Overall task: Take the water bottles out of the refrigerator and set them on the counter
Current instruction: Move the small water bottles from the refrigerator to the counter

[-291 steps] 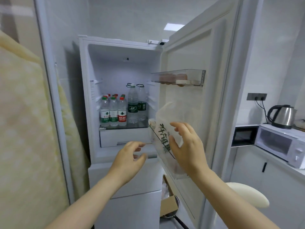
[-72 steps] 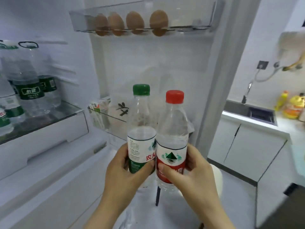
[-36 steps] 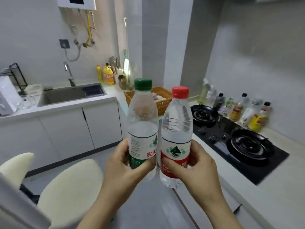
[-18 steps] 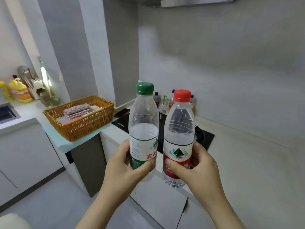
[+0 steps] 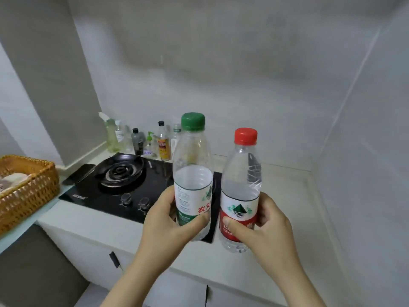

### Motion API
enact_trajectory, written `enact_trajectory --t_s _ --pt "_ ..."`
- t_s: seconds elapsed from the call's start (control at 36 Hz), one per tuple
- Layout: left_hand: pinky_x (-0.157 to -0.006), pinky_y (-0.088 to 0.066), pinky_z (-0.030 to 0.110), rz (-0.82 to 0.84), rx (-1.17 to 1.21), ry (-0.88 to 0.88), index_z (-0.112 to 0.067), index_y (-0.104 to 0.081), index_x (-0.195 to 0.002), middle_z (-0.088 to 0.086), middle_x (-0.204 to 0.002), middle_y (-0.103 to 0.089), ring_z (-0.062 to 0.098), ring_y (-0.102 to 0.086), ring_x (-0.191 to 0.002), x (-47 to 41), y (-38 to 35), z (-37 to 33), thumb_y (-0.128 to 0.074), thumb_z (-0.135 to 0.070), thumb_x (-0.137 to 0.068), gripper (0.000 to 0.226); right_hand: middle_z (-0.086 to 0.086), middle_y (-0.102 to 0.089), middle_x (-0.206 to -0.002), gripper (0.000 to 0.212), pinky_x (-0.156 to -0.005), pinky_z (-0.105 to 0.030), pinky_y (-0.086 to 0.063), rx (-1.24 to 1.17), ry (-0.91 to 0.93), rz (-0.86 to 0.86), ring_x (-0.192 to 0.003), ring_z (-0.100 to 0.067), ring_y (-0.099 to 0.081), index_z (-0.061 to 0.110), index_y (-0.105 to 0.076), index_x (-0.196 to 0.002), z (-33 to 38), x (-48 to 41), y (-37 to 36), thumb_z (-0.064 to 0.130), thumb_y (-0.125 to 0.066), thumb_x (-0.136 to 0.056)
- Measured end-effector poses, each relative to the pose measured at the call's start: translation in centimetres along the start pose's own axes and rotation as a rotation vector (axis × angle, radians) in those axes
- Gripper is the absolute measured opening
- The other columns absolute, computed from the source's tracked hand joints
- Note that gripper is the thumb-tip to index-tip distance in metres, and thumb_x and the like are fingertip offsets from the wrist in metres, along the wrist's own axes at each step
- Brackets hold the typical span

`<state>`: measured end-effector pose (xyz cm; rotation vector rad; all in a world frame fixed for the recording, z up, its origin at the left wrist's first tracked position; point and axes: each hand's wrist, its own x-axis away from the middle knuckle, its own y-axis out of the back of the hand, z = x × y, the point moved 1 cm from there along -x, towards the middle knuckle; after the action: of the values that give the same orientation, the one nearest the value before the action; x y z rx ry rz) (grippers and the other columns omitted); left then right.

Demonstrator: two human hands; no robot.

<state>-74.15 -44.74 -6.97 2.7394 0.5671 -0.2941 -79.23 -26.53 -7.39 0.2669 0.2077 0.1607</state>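
Reaches forward with both bare forearms, rising from the lower edge and angling toward each other. Grips the green-capped bottle (image 5: 192,173) low on its label with the left hand (image 5: 170,220), thumb across the front, fingers curled round the side. Holds the red-capped bottle (image 5: 241,185) likewise in the right hand (image 5: 265,227), thumb pressed on the label. Carries both upright, hands about level, close but apart.

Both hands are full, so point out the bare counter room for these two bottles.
Widest free patch: the pale counter right of the black hob, running to the right wall. A narrow strip lies before the hob's knobs. Crowded: condiment bottles behind the burner, wicker basket far left.
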Motion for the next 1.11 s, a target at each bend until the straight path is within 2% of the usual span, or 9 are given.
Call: enact_trajectory --t_s 0.11,0.25,0.36,0.53,0.72,0.89,1.11 --pt "-0.070 -0.049 0.008 0.090 0.005 -0.023 -0.035 -0.063 -0.101 -0.023 -0.094 -0.071 -0.004 -0.067 -0.088 -3.3 -1.5 0.5 -0.081 -0.008 -0.069 0.046 0.019 -0.073 -0.092 0.045 -0.078 -0.035 -0.058 0.021 -0.036 -0.096 -0.084 -0.002 -0.069 0.035 -0.063 -0.096 -1.1 -2.3 0.6 0.016 -0.086 -0.063" --pt "-0.071 -0.050 0.009 0.180 0.020 -0.030 -0.031 -0.063 -0.105 -0.024 -0.095 -0.070 -0.004 -0.067 -0.089 -7.6 -3.3 1.5 -0.082 -0.011 -0.069 0.046 0.018 -0.073 -0.093 0.046 -0.079 -0.035 -0.058 0.022 -0.072 -0.192 -0.085 -0.003 -0.070 0.037 -0.063 -0.098 -1.9 -5.0 1.0 0.028 -0.083 -0.056" --pt "-0.069 -0.048 0.006 0.244 0.034 -0.044 -0.035 -0.061 -0.099 -0.030 -0.093 -0.068 -0.007 -0.066 -0.086 -10.5 -5.1 2.1 -0.082 -0.009 -0.068 0.045 0.016 -0.073 -0.092 0.043 -0.079 -0.036 -0.058 0.021 -0.107 -0.247 -0.085 -0.004 -0.070 0.034 -0.064 -0.096 -2.8 -6.7 1.4 0.014 -0.085 -0.064" --pt "-0.069 -0.048 0.005 0.315 0.027 -0.016 -0.039 -0.059 -0.099 -0.034 -0.094 -0.066 -0.010 -0.064 -0.087 -13.6 -8.4 3.2 -0.083 -0.014 -0.068 0.046 0.018 -0.073 -0.093 0.047 -0.081 -0.039 -0.058 0.022 -0.178 -0.277 -0.086 -0.003 -0.070 0.038 -0.061 -0.095 -5.0 -9.6 2.9 0.036 -0.079 -0.052" --pt "-0.069 -0.049 0.007 0.287 0.020 0.018 -0.037 -0.059 -0.095 -0.030 -0.092 -0.068 -0.007 -0.065 -0.085 -17.4 -13.1 4.3 -0.083 -0.013 -0.067 0.044 0.014 -0.073 -0.094 0.050 -0.083 -0.043 -0.058 0.033 -0.198 -0.250 -0.088 -0.007 -0.071 0.037 -0.061 -0.096 -8.0 -14.8 5.6 0.042 -0.077 -0.048" --pt "-0.066 -0.046 0.004 0.262 -0.012 0.063 -0.035 -0.058 -0.093 -0.032 -0.090 -0.066 -0.009 -0.064 -0.083 -20.2 -16.0 5.3 -0.083 -0.013 -0.068 0.042 0.017 -0.072 -0.093 0.054 -0.079 -0.037 -0.059 0.068 -0.214 -0.203 -0.086 -0.003 -0.069 0.034 -0.060 -0.097 -10.5 -19.3 7.1 0.046 -0.073 -0.046" --pt "-0.065 -0.049 0.008 0.244 -0.056 0.136 -0.031 -0.060 -0.096 -0.023 -0.085 -0.069 -0.005 -0.065 -0.079 -24.9 -19.1 8.4 -0.085 -0.018 -0.064 0.043 0.020 -0.070 -0.089 0.049 -0.073 -0.030 -0.057 0.107 -0.252 -0.173 -0.081 -0.001 -0.067 0.037 -0.057 -0.096 -13.8 -25.2 7.2 0.040 -0.074 -0.050"
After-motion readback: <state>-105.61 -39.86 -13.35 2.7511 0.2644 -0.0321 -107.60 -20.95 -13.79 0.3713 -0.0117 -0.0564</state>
